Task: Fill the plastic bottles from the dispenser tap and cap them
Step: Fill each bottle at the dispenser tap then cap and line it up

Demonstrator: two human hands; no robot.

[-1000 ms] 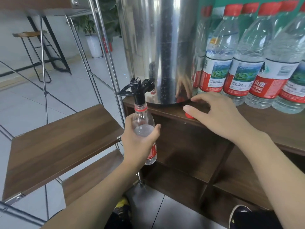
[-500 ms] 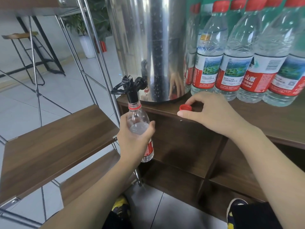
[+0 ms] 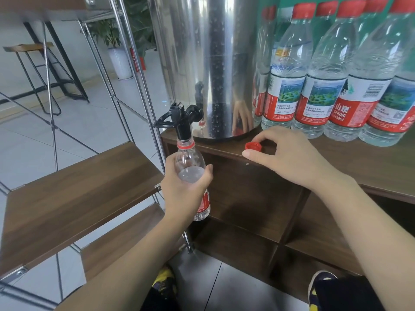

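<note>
My left hand (image 3: 185,190) grips a clear plastic bottle (image 3: 190,167) with a red label and holds its open mouth up against the black tap (image 3: 179,122) of the steel dispenser (image 3: 208,63). Water stands up to the bottle's shoulder. My right hand (image 3: 289,158) rests on the wooden cabinet top (image 3: 370,167), its thumb and index finger curled round a loose red cap (image 3: 252,146) that lies there.
Several capped, filled bottles (image 3: 323,86) stand in a row right of the dispenser. A metal-framed rack with wooden shelves (image 3: 74,194) is at the left, close beside the tap. Open cabinet compartments lie below my hands.
My right hand has shifted so the red cap, earlier mostly covered, now shows between thumb and index finger. The water level in the bottle has risen slightly. My left hand stays put.
</note>
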